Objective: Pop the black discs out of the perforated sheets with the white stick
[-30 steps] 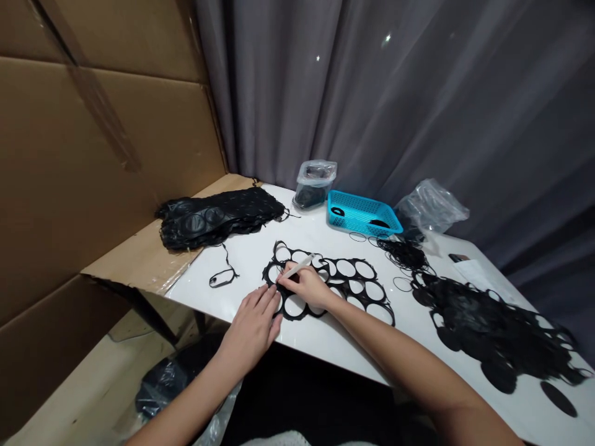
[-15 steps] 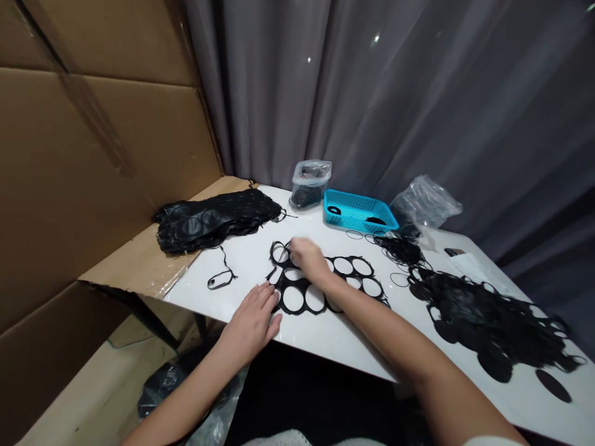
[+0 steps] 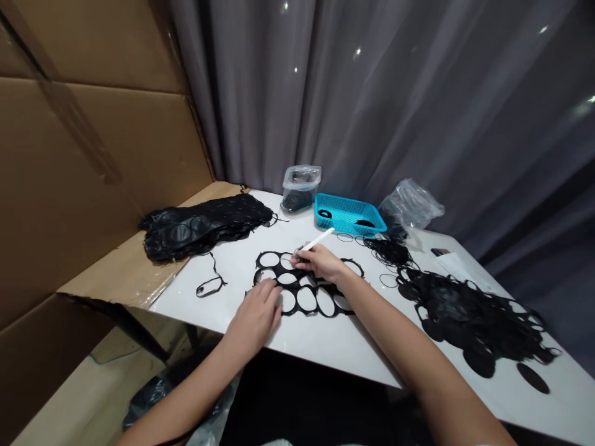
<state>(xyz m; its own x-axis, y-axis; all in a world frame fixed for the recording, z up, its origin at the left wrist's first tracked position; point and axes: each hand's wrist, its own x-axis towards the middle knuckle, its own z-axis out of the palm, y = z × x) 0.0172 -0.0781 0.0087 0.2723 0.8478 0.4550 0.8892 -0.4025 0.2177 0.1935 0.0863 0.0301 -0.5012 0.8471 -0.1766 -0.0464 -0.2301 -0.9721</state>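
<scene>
A black sheet with rows of round holes (image 3: 297, 302) lies flat on the white table. My left hand (image 3: 257, 310) rests palm down on its near left part, fingers stretched out. Over the sheet's far row, my right hand (image 3: 320, 261) grips a slim white pen-like tool (image 3: 320, 238), its white end pointing up and away to the right. The tool's working tip is partly hidden by my fingers, near one of the holes. To the left of the sheet lies a thin looped black scrap (image 3: 211, 286).
A stack of black sheets (image 3: 204, 226) sits at the back left, beside a cardboard wall (image 3: 102, 148). Behind stand a clear container (image 3: 301, 187), a blue basket (image 3: 349, 214) with black rings and a plastic bag (image 3: 411, 204). Black discs and scraps (image 3: 469, 313) are heaped on the right.
My right hand has shifted slightly right, and the white tool now shows in it. The sheet's upper left corner lies flatter. My left hand stays on the sheet; the view has turned slightly.
</scene>
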